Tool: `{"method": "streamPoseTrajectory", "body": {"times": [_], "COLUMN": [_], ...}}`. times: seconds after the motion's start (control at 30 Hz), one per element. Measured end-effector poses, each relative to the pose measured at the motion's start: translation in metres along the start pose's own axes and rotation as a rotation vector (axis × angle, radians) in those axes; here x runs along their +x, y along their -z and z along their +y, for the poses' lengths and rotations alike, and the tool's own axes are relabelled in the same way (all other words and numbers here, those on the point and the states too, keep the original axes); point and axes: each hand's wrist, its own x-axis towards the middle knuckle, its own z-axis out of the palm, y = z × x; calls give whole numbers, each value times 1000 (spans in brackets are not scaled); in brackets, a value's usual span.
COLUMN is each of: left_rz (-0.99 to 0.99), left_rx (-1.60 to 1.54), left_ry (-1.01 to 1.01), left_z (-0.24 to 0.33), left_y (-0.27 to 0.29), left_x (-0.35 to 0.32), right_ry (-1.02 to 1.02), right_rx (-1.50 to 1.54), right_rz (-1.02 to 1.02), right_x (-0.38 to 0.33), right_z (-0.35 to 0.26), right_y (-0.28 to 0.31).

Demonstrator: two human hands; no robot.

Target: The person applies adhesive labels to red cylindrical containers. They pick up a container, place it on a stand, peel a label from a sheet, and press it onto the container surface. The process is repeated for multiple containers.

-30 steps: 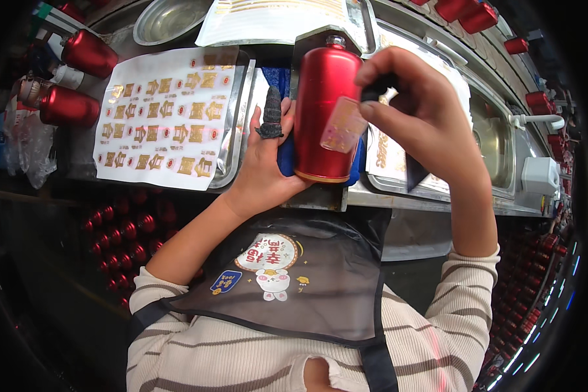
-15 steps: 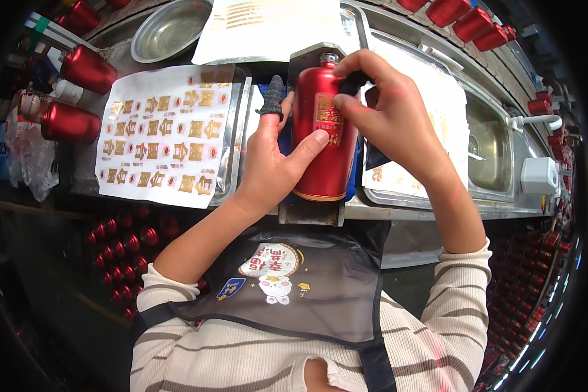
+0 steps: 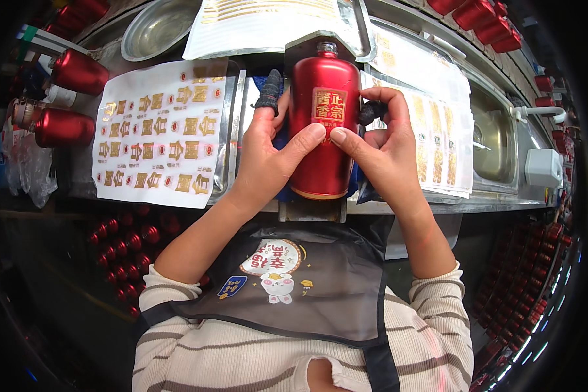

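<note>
A glossy red bottle [image 3: 313, 163] with a short bare neck and a gold-framed square label rests in a metal stand [image 3: 312, 210] with blue cloth beside it, its neck pointing away from me. My left hand [image 3: 265, 151] grips its left side, thumb pressed on the front below the label. From the right, my right hand [image 3: 389, 153] holds the bottle too, its thumb almost meeting the left one over the small lettering. Black finger covers sit on an index finger of the left hand and on a finger of the right. The fingers behind the bottle are partly hidden.
To the left, a white sheet of gold decals [image 3: 160, 134] lies on a metal tray, with red bottles [image 3: 65, 127] beyond. More decal sheets [image 3: 431, 130] lie to the right, before a sink [image 3: 493, 147]. A metal bowl [image 3: 157, 29] and another sheet [image 3: 258, 29] are at the back.
My right hand has come down from the bottle's neck to its side, thumb now on the front. The gold frame and label show fully; the left hand has barely moved.
</note>
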Motion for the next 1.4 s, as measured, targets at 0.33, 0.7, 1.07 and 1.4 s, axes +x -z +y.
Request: {"method": "streamPoseTrajectory", "body": {"times": [0.33,0.7,1.07,1.4], "left_rz": [-20,21,13,14], "left_rx": [52,-162,-81,-77], "left_ry": [-39,34,16,-27], "left_z": [-4,-2,-5,-4], "left_y": [4,3,5,3], "left_x": [0,6,7,0], "right_ry": [50,84,95,64], "right_rx": [-15,13,-2,71], "right_rz": [-27,30,16,9], "right_x": [2,5,5,5], "right_z": [4,10,8,10], "right_y": [3,-3,-6,-4]}}
